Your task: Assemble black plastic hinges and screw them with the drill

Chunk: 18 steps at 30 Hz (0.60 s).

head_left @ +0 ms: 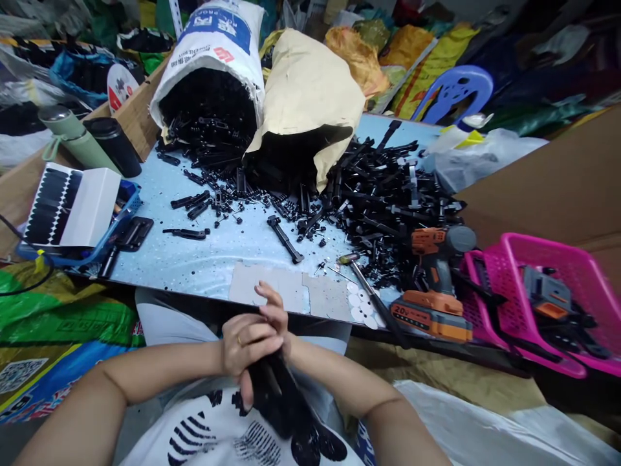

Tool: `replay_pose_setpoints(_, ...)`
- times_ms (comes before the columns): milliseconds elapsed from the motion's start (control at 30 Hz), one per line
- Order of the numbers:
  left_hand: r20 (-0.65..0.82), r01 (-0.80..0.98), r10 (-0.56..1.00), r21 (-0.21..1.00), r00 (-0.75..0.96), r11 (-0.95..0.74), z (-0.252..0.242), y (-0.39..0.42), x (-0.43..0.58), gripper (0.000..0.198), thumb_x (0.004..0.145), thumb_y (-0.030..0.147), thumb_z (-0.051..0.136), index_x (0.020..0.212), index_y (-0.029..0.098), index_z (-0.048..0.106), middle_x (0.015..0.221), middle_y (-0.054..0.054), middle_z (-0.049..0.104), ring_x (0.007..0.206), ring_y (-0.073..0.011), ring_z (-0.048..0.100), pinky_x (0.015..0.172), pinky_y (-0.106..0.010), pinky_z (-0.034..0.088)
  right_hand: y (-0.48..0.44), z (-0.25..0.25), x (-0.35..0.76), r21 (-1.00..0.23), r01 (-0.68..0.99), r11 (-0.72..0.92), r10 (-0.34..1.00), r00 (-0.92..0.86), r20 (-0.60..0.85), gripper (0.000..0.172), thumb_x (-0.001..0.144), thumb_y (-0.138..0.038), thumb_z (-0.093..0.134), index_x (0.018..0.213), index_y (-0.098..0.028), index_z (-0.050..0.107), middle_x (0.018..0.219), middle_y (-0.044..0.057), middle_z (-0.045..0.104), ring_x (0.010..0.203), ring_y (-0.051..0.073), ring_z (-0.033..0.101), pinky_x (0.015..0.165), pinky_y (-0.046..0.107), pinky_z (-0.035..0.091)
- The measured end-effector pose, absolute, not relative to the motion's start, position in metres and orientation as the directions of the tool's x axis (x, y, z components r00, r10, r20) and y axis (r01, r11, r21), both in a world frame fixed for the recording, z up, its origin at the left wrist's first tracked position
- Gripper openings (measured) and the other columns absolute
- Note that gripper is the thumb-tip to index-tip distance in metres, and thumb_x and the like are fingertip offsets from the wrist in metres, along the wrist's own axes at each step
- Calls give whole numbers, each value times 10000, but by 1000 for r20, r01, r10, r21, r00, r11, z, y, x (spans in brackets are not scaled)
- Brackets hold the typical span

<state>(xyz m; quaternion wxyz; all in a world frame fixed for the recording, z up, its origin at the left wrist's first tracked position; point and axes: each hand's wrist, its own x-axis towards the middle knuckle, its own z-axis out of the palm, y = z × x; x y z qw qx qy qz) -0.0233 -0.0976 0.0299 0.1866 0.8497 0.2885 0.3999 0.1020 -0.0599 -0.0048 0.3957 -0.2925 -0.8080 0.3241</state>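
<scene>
Over my lap, both hands come together around a bundle of long black plastic parts (286,401), blurred at its lower end. My left hand (247,343), with a ring on one finger, wraps its fingers over the top of the bundle, thumb pointing down. My right hand (277,317) presses in from the other side, its upper fingers half bent above the left knuckles; its palm is hidden. Past the hands, at the table's near edge, lie grey cardboard pieces (272,285). A single black bar-shaped part (284,239) rests on the blue tabletop (218,259).
Black parts spill from a white sack (213,45) and a beige sack (310,84); a large heap (383,194) lies right. A hammer (373,294), cordless drill (436,285) and pink basket (548,252) stand right. A blue basket (104,239) and green bottle (72,133) are left.
</scene>
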Motion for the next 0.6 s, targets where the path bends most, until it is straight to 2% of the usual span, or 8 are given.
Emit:
replay_pose_setpoints(67,592,511,640,400,490,-761,18,-74,-32,799,795,783,183,1138,181,582,945,-123,627,894,-232,577,747,-348,445,-16,-5,110,-693,308,652,745,-433,507,591,900,-584,119,1178,-199,471,1263,137,473,1230,263,401,991,493,339)
replay_pose_setpoints(100,604,611,645,307,468,-730,13,-59,-38,773,808,761,237,1199,179,561,943,-128,633,871,-232,583,719,-329,437,11,-3,117,-638,413,650,756,-431,492,526,911,-547,219,1202,-185,466,1284,142,467,1227,261,397,997,475,332)
replay_pose_setpoints(167,507,780,724,150,467,-608,1,-26,-50,715,833,706,314,1259,177,538,908,-134,642,794,-217,588,663,-293,414,68,4,135,-507,646,571,817,-386,429,432,924,-445,339,1192,-143,493,1274,162,481,1202,266,389,1004,449,309)
replay_pose_setpoints(233,367,853,810,73,458,-516,-10,4,-58,710,842,683,327,1268,157,542,884,-151,639,773,-224,587,644,-289,401,122,10,148,-386,800,459,877,-337,343,361,941,-340,347,1158,-121,533,1226,163,514,1145,260,401,971,409,323)
replay_pose_setpoints(333,232,881,862,42,451,-472,-19,42,-54,720,852,666,323,1285,126,522,917,-177,631,841,-253,583,677,-307,405,187,14,147,-185,899,397,912,-364,190,325,942,-278,356,1090,-112,594,1166,157,533,1101,255,395,917,370,341)
replay_pose_setpoints(433,223,900,883,43,414,-433,-11,73,-44,654,874,612,367,1295,127,491,1063,-180,607,993,-280,543,790,-340,408,228,12,132,-65,928,366,930,-363,63,308,914,-289,432,1064,-104,627,1144,162,527,1101,259,388,878,350,355)
replay_pose_setpoints(500,263,954,930,84,258,-289,-1,94,-45,574,899,544,389,1268,116,487,1156,-179,567,1068,-290,502,858,-361,392,243,8,124,-52,939,339,940,-337,42,318,905,-303,444,1043,-98,644,1152,169,517,1093,265,397,861,353,364)
replay_pose_setpoints(600,262,976,959,211,-103,47,12,130,-68,463,916,436,409,1197,77,487,1161,-196,545,1078,-299,488,878,-365,386,250,2,124,-45,954,295,954,-292,64,364,928,-328,381,1046,-104,643,1203,175,488,1117,283,388,873,388,353)
